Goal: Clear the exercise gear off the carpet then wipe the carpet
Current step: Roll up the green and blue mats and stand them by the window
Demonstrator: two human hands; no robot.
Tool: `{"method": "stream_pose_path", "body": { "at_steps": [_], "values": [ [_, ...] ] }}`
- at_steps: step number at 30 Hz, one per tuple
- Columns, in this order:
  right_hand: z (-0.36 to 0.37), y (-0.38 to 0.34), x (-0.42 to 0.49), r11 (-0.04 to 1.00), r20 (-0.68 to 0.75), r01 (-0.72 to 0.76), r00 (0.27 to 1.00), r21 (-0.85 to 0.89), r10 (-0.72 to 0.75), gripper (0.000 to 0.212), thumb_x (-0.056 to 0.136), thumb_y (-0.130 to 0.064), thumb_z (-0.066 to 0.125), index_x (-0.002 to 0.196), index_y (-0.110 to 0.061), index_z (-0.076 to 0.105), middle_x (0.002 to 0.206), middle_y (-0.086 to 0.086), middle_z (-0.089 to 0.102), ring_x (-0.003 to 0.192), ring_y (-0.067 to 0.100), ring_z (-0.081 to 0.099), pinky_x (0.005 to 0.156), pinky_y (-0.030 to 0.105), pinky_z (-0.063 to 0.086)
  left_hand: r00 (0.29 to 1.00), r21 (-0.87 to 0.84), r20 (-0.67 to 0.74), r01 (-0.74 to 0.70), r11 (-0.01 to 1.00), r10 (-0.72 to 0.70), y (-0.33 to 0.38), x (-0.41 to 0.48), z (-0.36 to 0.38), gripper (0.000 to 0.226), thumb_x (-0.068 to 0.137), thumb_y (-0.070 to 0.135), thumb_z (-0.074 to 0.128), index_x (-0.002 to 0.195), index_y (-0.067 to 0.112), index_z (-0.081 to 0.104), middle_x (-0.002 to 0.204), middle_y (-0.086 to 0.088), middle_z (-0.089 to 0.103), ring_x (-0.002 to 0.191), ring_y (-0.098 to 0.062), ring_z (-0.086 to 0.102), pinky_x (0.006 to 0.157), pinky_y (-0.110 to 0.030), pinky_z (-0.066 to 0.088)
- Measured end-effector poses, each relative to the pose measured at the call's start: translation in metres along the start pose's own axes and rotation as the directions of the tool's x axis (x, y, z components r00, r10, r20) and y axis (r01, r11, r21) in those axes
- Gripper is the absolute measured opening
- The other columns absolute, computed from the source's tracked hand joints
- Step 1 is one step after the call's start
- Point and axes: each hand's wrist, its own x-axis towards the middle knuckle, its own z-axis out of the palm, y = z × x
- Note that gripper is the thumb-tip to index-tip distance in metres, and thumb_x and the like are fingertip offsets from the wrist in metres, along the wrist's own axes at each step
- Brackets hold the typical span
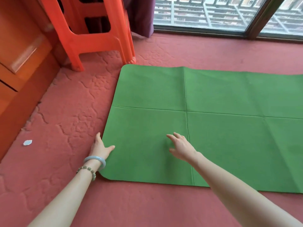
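Note:
A green exercise mat point(221, 95) with fold creases lies flat on the red embossed carpet point(68, 99) and runs off the right edge of the view. My left hand point(100, 148) is at the mat's left edge, thumb on top of the mat and fingers along or under the edge. My right hand point(180, 146) hovers over the mat's near left panel, fingers spread, holding nothing. No other exercise gear shows.
A stack of orange plastic stools point(91, 30) stands at the mat's far left corner. A wooden cabinet point(19, 63) lines the left side. A small pale scrap point(27, 142) lies on the carpet. A window with a dark frame point(229, 18) and a purple curtain point(141, 13) are behind.

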Motion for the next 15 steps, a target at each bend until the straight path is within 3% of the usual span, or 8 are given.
{"method": "stream_pose_path", "body": {
  "at_steps": [3, 5, 10, 15],
  "values": [
    [-0.002, 0.009, -0.003, 0.996, -0.054, -0.033, 0.998, 0.081, 0.038, 0.066, 0.088, -0.015, 0.051, 0.148, -0.023, 0.025, 0.156, 0.014, 0.021, 0.141, 0.028, 0.024, 0.115, 0.036, 0.025, 0.999, -0.062, 0.037, -0.01, 0.998, 0.012, 0.001, 0.005, -0.012, 0.049, 0.081, 0.012, 0.069, 0.125, 0.001, 0.048, 0.126, -0.019, 0.056, 0.111, -0.032, 0.056, 0.092, -0.04, 0.044],
    [-0.005, 0.014, -0.003, 0.986, -0.079, -0.066, 0.994, 0.15, 0.079, 0.066, 0.089, -0.016, 0.05, 0.148, -0.023, 0.023, 0.156, 0.013, 0.019, 0.142, 0.028, 0.022, 0.115, 0.034, 0.023, 0.995, -0.032, 0.064, -0.077, 0.997, 0.079, 0.003, 0.004, -0.02, 0.034, 0.083, 0.011, 0.067, 0.113, 0.001, 0.054, 0.114, -0.018, 0.062, 0.101, -0.031, 0.06, 0.084, -0.037, 0.046],
    [-0.005, 0.023, -0.008, 0.968, -0.069, -0.101, 0.99, 0.228, 0.12, 0.068, 0.089, -0.017, 0.051, 0.149, -0.02, 0.02, 0.156, 0.014, 0.019, 0.143, 0.027, 0.021, 0.115, 0.032, 0.021, 0.983, 0.097, 0.048, -0.183, 0.978, 0.179, 0.008, -0.003, -0.04, 0.053, 0.086, 0.018, 0.063, 0.131, 0.001, 0.039, 0.134, -0.019, 0.049, 0.123, -0.034, 0.046, 0.102, -0.046, 0.038],
    [-0.009, 0.013, -0.007, 0.951, -0.074, -0.074, 0.992, 0.299, 0.101, 0.07, 0.088, -0.018, 0.053, 0.149, -0.019, 0.02, 0.156, 0.012, 0.021, 0.143, 0.025, 0.022, 0.115, 0.032, 0.022, 0.981, 0.173, 0.057, -0.192, 0.966, 0.185, 0.012, -0.021, -0.057, 0.063, 0.091, 0.02, 0.057, 0.142, 0.003, 0.024, 0.15, -0.016, 0.029, 0.137, -0.03, 0.03, 0.11, -0.042, 0.027]
  ]
}}
